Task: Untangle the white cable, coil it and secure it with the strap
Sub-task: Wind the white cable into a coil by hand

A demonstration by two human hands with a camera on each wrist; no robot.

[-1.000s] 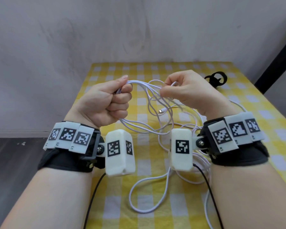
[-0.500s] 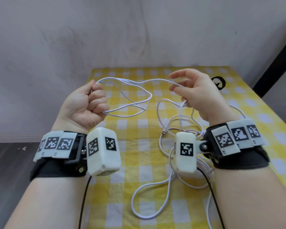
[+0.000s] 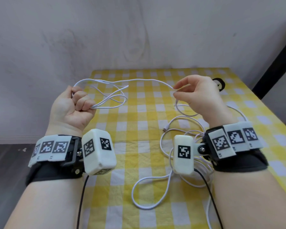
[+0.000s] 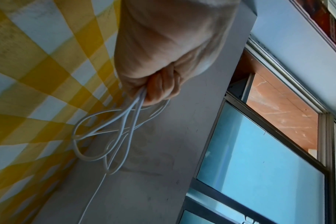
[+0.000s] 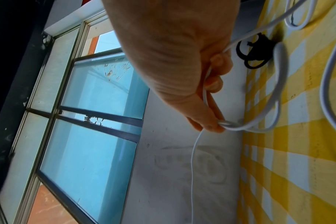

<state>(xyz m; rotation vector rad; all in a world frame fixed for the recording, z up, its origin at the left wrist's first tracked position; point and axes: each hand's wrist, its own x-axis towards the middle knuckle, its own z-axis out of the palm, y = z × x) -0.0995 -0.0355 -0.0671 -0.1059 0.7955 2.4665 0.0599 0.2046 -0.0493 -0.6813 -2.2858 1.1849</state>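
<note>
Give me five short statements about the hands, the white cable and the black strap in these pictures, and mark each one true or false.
1. The left hand grips several loops of the thin white cable in a fist. True.
2. The right hand lies flat and empty on the table. False: it is raised and pinches the cable between thumb and fingers.
3. The black looped strap is already wrapped round the cable. False: it lies by itself on the yellow and white checked tablecloth, beyond the right hand.
4. A stretch of cable hangs in the air between the two hands. True.
5. The whole cable is off the table. False: loose loops lie on the cloth near the right wrist.
</note>
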